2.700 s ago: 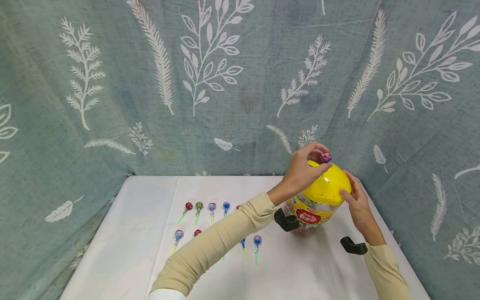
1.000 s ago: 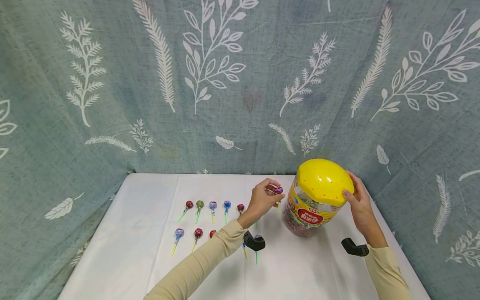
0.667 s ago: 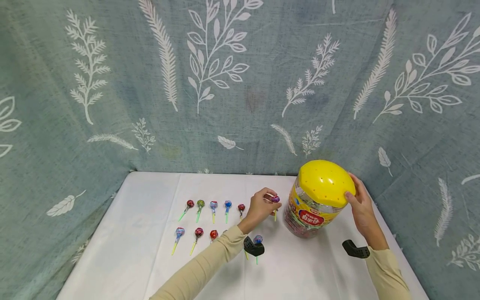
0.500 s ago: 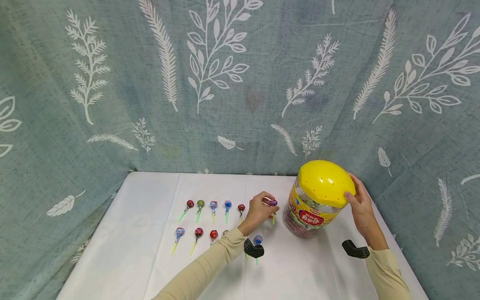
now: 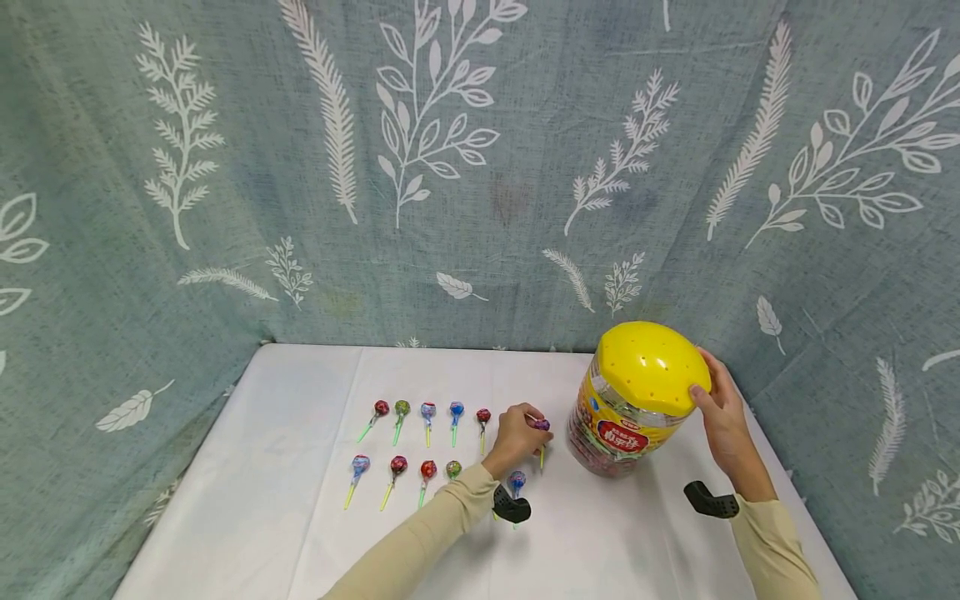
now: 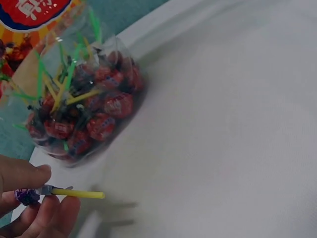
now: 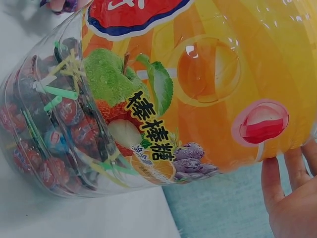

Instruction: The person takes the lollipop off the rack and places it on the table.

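My left hand (image 5: 513, 437) pinches a lollipop (image 5: 541, 426) in a purple wrapper, just left of the jar and low over the table. In the left wrist view its yellow stick (image 6: 81, 194) points away from the fingertips. A clear plastic jar (image 5: 618, 435) with a yellow lid (image 5: 648, 367) and a fruit label stands at the right. My right hand (image 5: 723, 417) grips the jar's right side at the lid, thumb in front. Inside the jar, several wrapped lollipops (image 7: 52, 171) lie at the bottom.
Two rows of lollipops lie on the white table (image 5: 300, 467), such as a green one (image 5: 402, 407) behind and a red one (image 5: 428, 468) in front. My left sleeve (image 5: 420, 542) hides part of the front row. A patterned curtain (image 5: 495, 200) surrounds the table.
My left hand has come from above the jar's lid to the left and down toward the table, carrying the purple lollipop. My right hand has stayed at the jar.
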Tool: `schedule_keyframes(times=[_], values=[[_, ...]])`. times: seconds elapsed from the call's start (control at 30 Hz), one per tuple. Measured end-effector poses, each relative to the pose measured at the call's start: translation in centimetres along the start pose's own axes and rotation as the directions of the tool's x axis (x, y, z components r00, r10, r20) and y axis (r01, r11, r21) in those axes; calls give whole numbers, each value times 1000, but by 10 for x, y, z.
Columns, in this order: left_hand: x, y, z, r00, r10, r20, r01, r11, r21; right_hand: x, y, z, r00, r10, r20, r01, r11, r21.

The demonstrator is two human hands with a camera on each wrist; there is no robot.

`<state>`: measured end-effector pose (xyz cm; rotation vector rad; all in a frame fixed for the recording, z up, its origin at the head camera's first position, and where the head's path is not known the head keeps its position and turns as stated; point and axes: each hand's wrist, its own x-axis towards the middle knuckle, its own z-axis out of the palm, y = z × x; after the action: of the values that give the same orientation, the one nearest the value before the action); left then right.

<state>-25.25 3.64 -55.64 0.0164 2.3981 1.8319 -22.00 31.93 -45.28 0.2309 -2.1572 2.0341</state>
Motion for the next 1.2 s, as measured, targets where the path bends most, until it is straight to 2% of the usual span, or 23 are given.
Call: schedule_keyframes(times=[0.2, 0.3, 0.47, 0.6, 0.77, 0.87, 1.07, 1.2], values=[[-1, -9, 7, 999, 0, -44, 3, 997, 77, -1, -1, 1, 1000, -13, -1, 13, 1000, 12], [-2, -10, 9, 996, 37, -80, -24, 987, 156, -1, -2, 1, 1000, -18, -1, 18, 1000, 11], [-3, -11, 13, 986, 100, -132, -52, 943, 329, -3, -2, 2, 1000, -18, -5, 18, 1000, 10], [-4, -13, 14, 983, 127, -134, -61, 909, 412, -4, -3, 2, 1000, -16, -2, 16, 1000, 13], [-7, -10, 10, 988, 118, -99, -65, 901, 428, -5, -2, 2, 1000, -8, -4, 8, 1000, 6], [-9, -4, 4, 987, 150, -66, -108, 899, 424, -4, -1, 1, 1000, -4, -9, 4, 1000, -7], [-14, 14, -17, 981, 195, 1, -180, 903, 391, -3, 1, 1, 1000, -27, 0, 27, 1000, 4], [-16, 22, -35, 973, 232, -18, -205, 892, 403, -2, 2, 1, 999, -51, 16, 51, 999, 13]])
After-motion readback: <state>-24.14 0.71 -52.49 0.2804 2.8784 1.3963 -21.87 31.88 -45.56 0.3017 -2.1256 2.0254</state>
